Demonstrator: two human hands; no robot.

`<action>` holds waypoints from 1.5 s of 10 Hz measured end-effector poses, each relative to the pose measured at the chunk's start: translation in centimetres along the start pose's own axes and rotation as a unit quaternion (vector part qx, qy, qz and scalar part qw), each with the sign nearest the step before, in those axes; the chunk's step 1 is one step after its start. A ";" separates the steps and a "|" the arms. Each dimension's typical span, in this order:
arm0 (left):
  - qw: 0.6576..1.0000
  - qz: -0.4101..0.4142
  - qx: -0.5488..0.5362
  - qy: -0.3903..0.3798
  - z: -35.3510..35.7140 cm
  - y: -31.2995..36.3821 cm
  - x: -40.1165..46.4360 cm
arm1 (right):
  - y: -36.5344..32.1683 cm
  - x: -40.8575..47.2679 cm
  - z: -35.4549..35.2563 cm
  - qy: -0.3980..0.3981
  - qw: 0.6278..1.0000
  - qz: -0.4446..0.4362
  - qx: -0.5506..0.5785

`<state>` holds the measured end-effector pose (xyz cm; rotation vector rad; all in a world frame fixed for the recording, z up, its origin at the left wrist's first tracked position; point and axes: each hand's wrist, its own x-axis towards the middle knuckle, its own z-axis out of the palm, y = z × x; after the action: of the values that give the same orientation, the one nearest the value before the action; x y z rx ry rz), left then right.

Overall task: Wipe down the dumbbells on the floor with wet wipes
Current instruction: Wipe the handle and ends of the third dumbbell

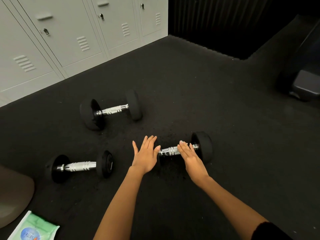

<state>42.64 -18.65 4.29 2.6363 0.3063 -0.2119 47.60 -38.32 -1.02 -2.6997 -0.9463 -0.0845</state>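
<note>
- Three dumbbells lie on the black floor (190, 87), each with black round ends and a shiny ribbed metal handle.
- The nearest dumbbell (170, 150) lies in front of the person, and both hands are at it.
- The left hand (146, 155) lies flat over the dumbbell's left end, hiding most of it; its fingers (150, 142) are straight and spread a little, gripping nothing.
- The right hand (191, 157) rests palm down on the handle near the right end; its fingers (184, 147) are straight and close together, laid across the metal and not curled round it.
- A second dumbbell (78, 166) lies to the left, well apart from the hands.
- A third dumbbell (111, 110) lies farther off, near the lockers (69, 32).
- A green pack of wet wipes (32, 229) lies on the floor at the lower left corner, partly cut off by the edge.
- Just above the pack sits a grey-brown rounded thing (15, 193); what it is cannot be told.
- A dark bench-like piece (304, 84) stands at the far right.
</note>
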 end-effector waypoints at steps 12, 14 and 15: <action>1.000 -0.002 -0.019 -0.012 0.1 -0.1 -0.1 | 1.8 0.8 -4.3 -0.078 0.932 -0.144 -0.325; 1.000 0.000 -0.026 -0.017 -0.1 -0.2 0.1 | 1.6 0.7 -3.2 -0.113 0.924 -0.165 -0.325; 0.999 0.005 -0.032 -0.017 0.0 -0.2 0.1 | 1.9 0.7 -2.7 -0.154 0.908 -0.180 -0.345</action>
<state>42.65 -18.46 4.18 2.5676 0.2843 -0.2382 49.45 -40.10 1.18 -3.1749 -1.7991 -0.0805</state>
